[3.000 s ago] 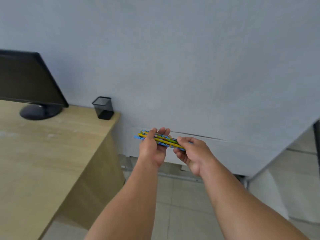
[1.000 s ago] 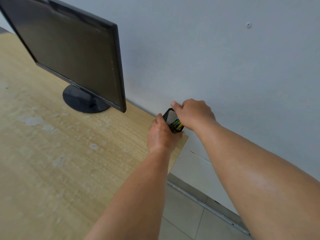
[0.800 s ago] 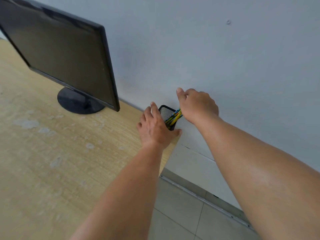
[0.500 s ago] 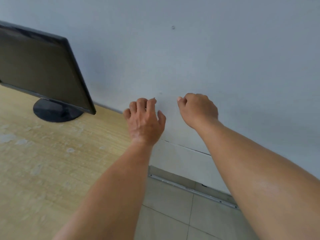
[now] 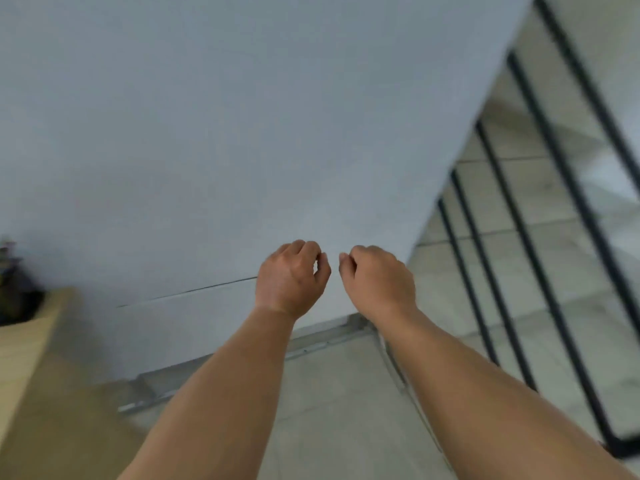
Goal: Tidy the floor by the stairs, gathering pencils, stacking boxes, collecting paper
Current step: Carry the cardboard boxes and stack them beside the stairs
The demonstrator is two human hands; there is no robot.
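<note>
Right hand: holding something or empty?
Empty. The right hand has loosely curled fingers with nothing visible in them, in front of the wall.

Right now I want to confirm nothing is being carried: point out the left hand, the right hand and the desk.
left hand [image 5: 292, 277]: head view, back of the hand.
right hand [image 5: 379, 282]: head view, back of the hand.
desk [image 5: 20, 348]: head view, light wooden top near its corner.

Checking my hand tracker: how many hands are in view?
2. The left hand is mid-frame in front of the wall; the right hand is just beside it, toward the stair railing. Both are loosely curled and hold nothing. None seems hidden.
</note>
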